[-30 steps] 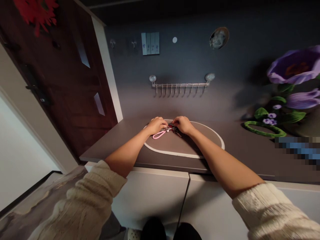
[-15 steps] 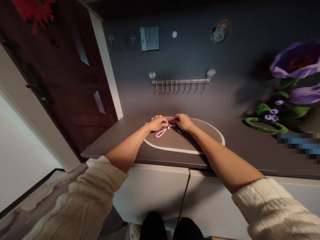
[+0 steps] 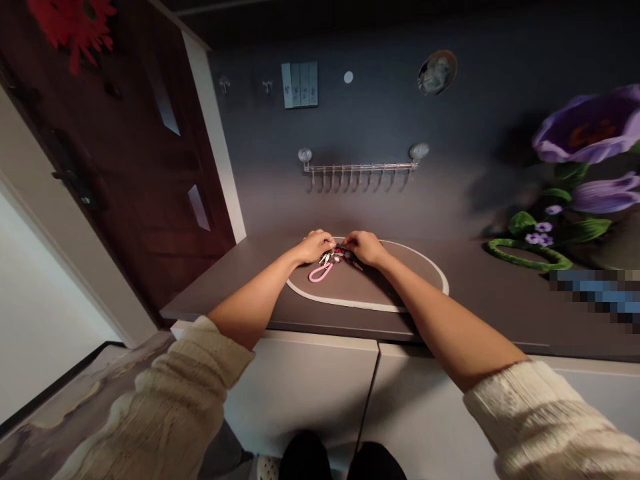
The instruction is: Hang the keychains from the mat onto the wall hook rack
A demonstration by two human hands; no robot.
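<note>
Both hands, left hand (image 3: 314, 247) and right hand (image 3: 366, 247), pinching a key bunch (image 3: 338, 256) with pink strap (image 3: 320, 272), on oval mat (image 3: 370, 293); dark desk (image 3: 235, 283)

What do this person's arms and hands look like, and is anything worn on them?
Both arms wear a thick cream knitted jumper with ribbed cuffs, the left sleeve and right sleeve pushed up to about the elbow, so the forearms are bare. The left hand and right hand are bare: no gloves. No watch or bracelet shows; rings would be too small to tell.
</note>
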